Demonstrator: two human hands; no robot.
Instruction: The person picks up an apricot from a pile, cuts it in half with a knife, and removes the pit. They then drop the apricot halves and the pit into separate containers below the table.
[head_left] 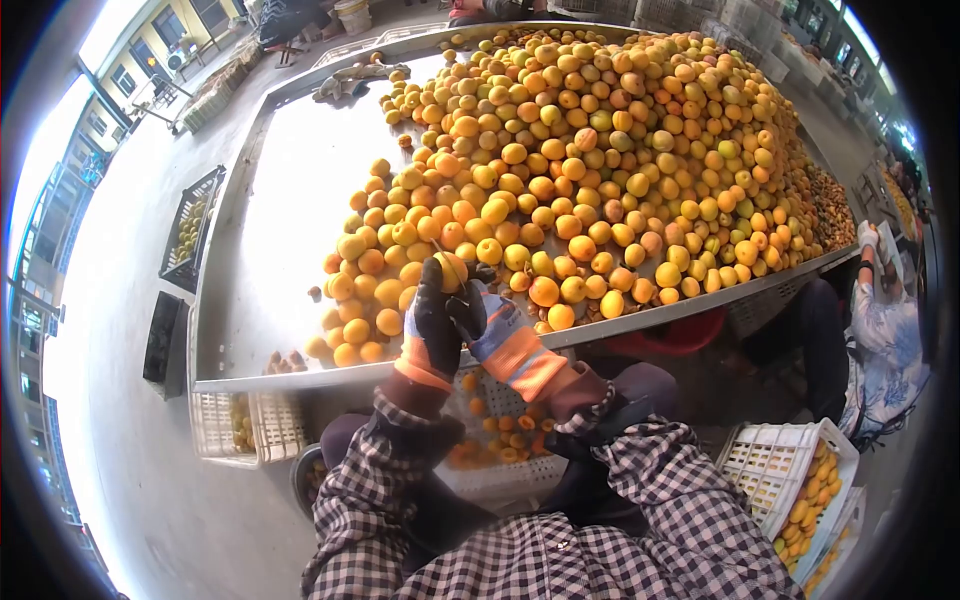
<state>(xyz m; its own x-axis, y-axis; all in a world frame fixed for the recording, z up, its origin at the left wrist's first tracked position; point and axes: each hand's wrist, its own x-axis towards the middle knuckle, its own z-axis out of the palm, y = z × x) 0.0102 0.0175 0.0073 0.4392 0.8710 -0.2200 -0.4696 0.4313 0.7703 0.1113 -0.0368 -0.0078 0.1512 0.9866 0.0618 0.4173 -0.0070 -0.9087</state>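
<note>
Both my hands wear dark-palmed work gloves with orange cuffs and meet over the near edge of a metal table (235,290). My left hand (432,325) pinches a yellow-orange apricot (452,272) upright between thumb and fingers. Against the lower right of that fruit, my right hand (487,322) has its fingers closed; what they grip is hidden. A thin sliver sticks up at the apricot's upper left. Just beyond the hands lies a big heap of whole apricots (600,150). Below my wrists, a crate (510,478) between my knees contains split apricot pieces (505,440).
A crumpled cloth (358,78) lies at the table's far left. Small brown bits (825,205) pile at the right end. Crates stand left (228,425) and right (765,470), the right one with apricots. Beside a red basin (675,335) sits another person (885,335) wearing gloves.
</note>
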